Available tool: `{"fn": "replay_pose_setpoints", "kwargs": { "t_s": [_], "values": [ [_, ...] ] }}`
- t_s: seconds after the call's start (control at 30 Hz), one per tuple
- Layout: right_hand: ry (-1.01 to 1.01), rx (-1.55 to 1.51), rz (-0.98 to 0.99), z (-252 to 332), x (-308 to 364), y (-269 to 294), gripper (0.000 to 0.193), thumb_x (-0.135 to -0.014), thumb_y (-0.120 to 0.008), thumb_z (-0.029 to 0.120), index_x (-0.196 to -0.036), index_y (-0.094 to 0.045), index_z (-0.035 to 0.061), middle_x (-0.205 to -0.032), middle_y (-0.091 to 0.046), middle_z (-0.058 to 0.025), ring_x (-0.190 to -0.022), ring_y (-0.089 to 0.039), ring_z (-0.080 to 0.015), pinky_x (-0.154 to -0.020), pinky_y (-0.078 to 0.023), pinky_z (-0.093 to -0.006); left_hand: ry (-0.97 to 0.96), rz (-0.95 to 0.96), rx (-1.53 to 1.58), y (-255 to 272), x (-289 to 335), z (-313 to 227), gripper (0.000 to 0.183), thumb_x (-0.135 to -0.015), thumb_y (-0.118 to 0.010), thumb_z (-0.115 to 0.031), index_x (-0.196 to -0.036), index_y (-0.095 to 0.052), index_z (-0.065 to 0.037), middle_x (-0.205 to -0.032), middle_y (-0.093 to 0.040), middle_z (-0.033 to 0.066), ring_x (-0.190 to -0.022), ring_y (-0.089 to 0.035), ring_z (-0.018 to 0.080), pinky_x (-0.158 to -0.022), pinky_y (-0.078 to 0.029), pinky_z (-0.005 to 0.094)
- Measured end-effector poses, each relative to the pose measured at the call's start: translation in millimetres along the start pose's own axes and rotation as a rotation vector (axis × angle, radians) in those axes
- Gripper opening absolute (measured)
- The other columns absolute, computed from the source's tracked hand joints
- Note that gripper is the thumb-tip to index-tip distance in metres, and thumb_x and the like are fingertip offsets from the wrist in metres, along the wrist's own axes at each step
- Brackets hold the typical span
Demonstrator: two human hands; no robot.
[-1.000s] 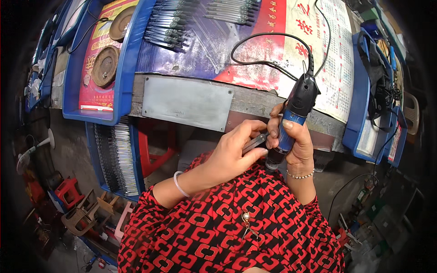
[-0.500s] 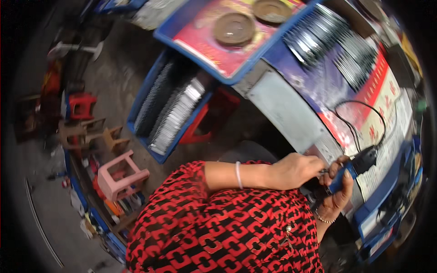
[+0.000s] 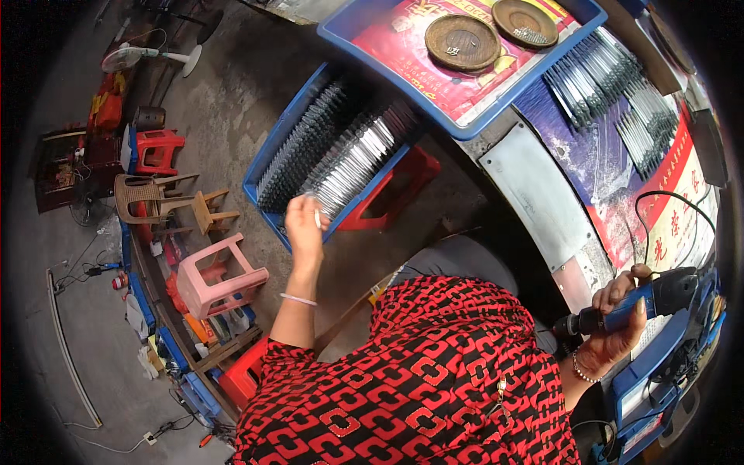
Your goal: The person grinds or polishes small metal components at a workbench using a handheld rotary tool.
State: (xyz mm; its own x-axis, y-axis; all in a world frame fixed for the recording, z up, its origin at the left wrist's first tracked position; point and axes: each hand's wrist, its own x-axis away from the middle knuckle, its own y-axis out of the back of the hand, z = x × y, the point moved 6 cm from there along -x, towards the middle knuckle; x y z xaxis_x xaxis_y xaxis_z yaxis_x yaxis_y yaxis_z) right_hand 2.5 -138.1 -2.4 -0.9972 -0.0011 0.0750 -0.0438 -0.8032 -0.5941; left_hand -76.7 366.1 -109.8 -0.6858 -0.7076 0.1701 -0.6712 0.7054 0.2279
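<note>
My left hand (image 3: 304, 232) is at the near end of a blue crate (image 3: 284, 126), its fingers curled. A small pale bit shows at the fingertips; what it is, I cannot make out. Two rows of slim metal strips, resembling drawer slides (image 3: 353, 172), stand packed upright in the crate. Over at the right, my right hand (image 3: 608, 345) is wrapped round a blue and black electric screwdriver (image 3: 668, 293), whose dark tip points left toward my body. From its rear end a black cord (image 3: 659, 194) loops over the bench.
A blue tray (image 3: 465, 128) at the bench's far side holds two round brown dishes (image 3: 463, 43) with small metal parts. More metal strips (image 3: 597, 74) lie on the printed sheet beside a bare metal plate (image 3: 539, 194). Stools, including a pink one (image 3: 221, 275), stand on the left floor.
My left hand has left the screwdriver's tip and swung left to the crate. My right hand still grips the screwdriver, now a little farther right. The view has shifted.
</note>
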Motion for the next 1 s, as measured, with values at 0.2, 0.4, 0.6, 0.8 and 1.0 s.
{"fn": "replay_pose_setpoints", "kwargs": {
  "t_s": [0.2, 0.4, 0.6, 0.8, 1.0],
  "values": [
    [-0.002, 0.023, -0.003, -1.2, 2.3, -6.6, 0.049, -0.084, -0.058, 0.024, -0.12, -0.037, -0.0012, -0.077, -0.049, -0.0076, -0.059, -0.049, -0.0122, -0.055, -0.043, -0.0266, 0.106, -0.252, 0.008, 63.5, -31.4, 63.7, 0.011, -0.087, -0.055, -0.006, -0.094, -0.057, 0.002, -0.072, -0.058, 0.0031, -0.054, -0.05, 0.0074, -0.048, -0.041, 0.0199],
    [0.012, 0.048, -0.152, 1.6, 9.6, 1.9, 0.053, -0.078, -0.064, 0.023, -0.118, -0.038, -0.0015, -0.07, -0.048, -0.0073, -0.052, -0.047, -0.014, -0.051, -0.042, -0.0271, 0.158, -0.187, -0.104, 53.5, -42.0, 64.8, 0.011, -0.081, -0.063, -0.006, -0.088, -0.059, 0.003, -0.072, -0.06, 0.0047, -0.057, -0.056, 0.0094, -0.048, -0.045, 0.0202],
    [-0.018, 0.009, -0.152, -3.6, 7.4, 5.6, 0.054, -0.078, -0.065, 0.023, -0.118, -0.038, -0.0009, -0.069, -0.048, -0.007, -0.052, -0.047, -0.0144, -0.05, -0.041, -0.0274, 0.197, -0.128, -0.182, 56.1, -41.1, 71.9, 0.01, -0.08, -0.064, -0.006, -0.079, -0.057, 0.001, -0.069, -0.06, 0.0063, -0.053, -0.059, 0.0119, -0.045, -0.046, 0.02],
    [0.061, 0.013, -0.099, 16.0, 10.2, 9.2, 0.05, -0.082, -0.06, 0.022, -0.119, -0.037, -0.0019, -0.074, -0.046, -0.0064, -0.058, -0.046, -0.0119, -0.055, -0.041, -0.026, -0.019, -0.044, -0.59, 32.5, -39.8, 43.3, 0.015, -0.081, -0.064, -0.013, -0.075, -0.059, 0.0, -0.06, -0.058, 0.0049, -0.048, -0.057, 0.0121, -0.044, -0.045, 0.0239],
    [0.478, 0.059, -0.15, 86.9, 29.4, 12.8, 0.049, -0.082, -0.059, 0.024, -0.121, -0.038, 0.0022, -0.074, -0.047, -0.006, -0.056, -0.046, -0.0133, -0.055, -0.039, -0.0275, -0.193, -0.035, -0.471, -6.8, -15.6, -23.0, 0.018, -0.086, -0.058, -0.017, -0.079, -0.059, -0.002, -0.064, -0.054, 0.0018, -0.053, -0.048, 0.0077, -0.046, -0.04, 0.0218]
  ]
}}
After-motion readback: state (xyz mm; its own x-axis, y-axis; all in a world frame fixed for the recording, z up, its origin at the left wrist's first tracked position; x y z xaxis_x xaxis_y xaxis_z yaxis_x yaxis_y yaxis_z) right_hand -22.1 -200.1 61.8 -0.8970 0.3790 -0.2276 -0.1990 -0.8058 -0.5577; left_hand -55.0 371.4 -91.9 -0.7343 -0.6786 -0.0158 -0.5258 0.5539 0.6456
